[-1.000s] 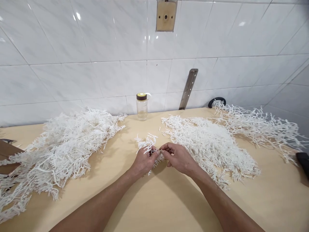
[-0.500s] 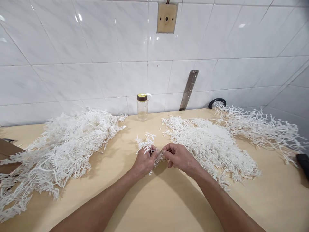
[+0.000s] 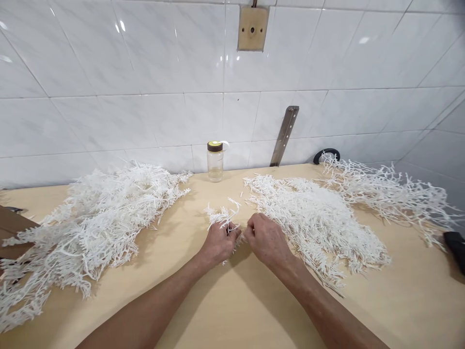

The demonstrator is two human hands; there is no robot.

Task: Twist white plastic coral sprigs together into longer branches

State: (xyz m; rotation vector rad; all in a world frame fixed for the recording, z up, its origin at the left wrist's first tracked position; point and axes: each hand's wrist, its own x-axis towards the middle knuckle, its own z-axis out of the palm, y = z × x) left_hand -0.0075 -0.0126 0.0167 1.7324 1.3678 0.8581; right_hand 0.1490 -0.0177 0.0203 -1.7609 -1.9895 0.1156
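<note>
a pale table (image 3: 225,315) is set against a tiled wall (image 3: 145,58). near the table's middle, a small bunch (image 3: 220,214) of white sprigs is held by the left hand (image 3: 218,246), its thumb and fingers closed on it, with branching tips left poking out above. just beside it the right hand (image 3: 269,241) is seen from the back, fingers curled; how tightly they are closed, and whether anything is pinched, cannot be told. for neat handling, the bunch is best kept still by the left hand, so that fine moves can be left to the right; the thin tips, which look easily bent, should not be squeezed. the right pile (image 3: 319,218) lies near the right hand, so snagging should be guarded against. the left pile (image 3: 119,213) is set well apart. farther back, a bottle (image 3: 215,165) is stood near the wall.
</note>
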